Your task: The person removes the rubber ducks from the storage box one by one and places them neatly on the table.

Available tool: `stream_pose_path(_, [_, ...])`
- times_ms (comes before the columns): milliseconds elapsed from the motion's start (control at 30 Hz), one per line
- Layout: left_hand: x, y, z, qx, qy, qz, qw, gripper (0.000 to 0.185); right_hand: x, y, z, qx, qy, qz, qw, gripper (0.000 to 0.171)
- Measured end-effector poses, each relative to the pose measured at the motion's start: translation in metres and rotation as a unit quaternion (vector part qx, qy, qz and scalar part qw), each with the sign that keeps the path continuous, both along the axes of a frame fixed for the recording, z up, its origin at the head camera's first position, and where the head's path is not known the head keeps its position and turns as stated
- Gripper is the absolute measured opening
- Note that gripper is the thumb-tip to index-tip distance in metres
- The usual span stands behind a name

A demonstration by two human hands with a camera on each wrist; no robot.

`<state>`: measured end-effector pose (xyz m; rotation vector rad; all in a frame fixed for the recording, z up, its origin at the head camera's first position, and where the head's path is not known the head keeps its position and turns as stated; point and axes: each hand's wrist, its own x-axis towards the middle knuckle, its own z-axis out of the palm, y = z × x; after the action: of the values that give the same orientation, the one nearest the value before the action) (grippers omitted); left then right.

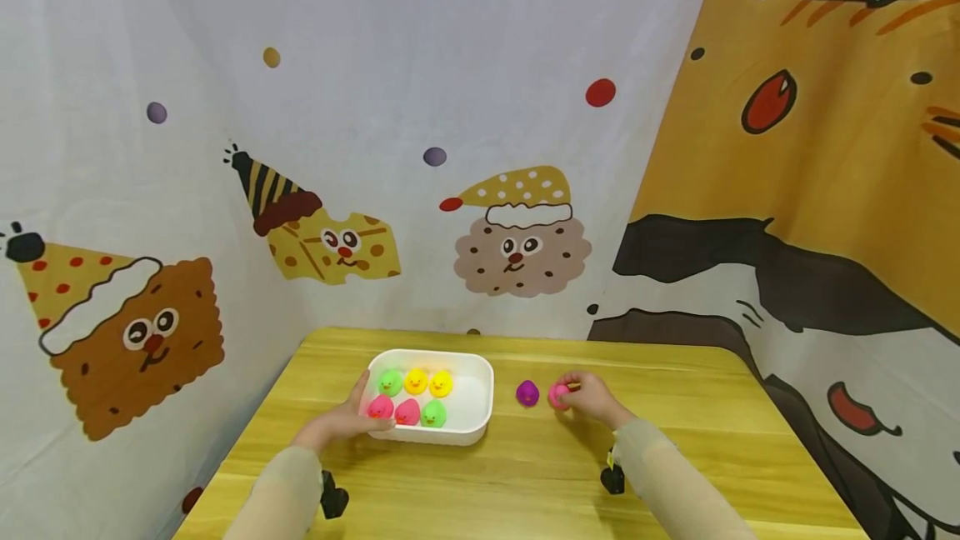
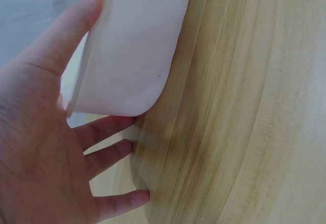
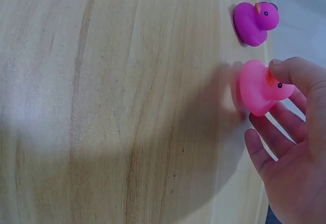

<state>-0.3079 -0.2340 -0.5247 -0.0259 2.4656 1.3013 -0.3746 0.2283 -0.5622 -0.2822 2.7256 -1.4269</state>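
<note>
Pink duck in the pinch of the right hand, left hand wide against white tray

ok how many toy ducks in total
8. White bin: far row, a green duck and two yellow ducks; near row, two pink ducks and a second green duck. Outside it: a purple duck and a third pink duck in the right hand. None looks hidden.
</note>
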Motion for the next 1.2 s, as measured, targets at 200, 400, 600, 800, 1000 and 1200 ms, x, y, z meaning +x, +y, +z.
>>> stream_pose_path(200, [0.000,0.000,0.001,0.002,-0.004,-0.011,0.9999,0.122,0.000,0.000,-0.001,0.000,0.003,-0.001,1.000,0.022])
stream_pose_path(400, [0.000,0.000,0.001,0.002,0.005,-0.009,0.9999,0.120,0.001,0.000,0.002,0.015,0.006,0.001,1.000,0.023])
stream_pose_path(600, [0.000,0.000,0.002,-0.003,0.014,-0.011,0.9998,0.119,0.004,0.000,0.008,0.015,0.002,0.016,1.000,0.026])
stream_pose_path(800, [0.001,-0.002,0.002,-0.003,0.013,-0.027,0.9995,0.124,0.000,-0.004,0.023,0.034,-0.002,0.001,0.999,0.030])
stream_pose_path(1000, [0.000,-0.002,0.001,-0.002,0.004,-0.021,0.9998,0.122,-0.005,-0.022,0.045,0.034,0.016,0.023,0.999,0.026])
stream_pose_path(1200, [0.000,0.000,0.000,-0.004,-0.002,-0.017,0.9999,0.122,-0.004,-0.048,0.058,0.012,0.018,0.080,0.997,0.023])
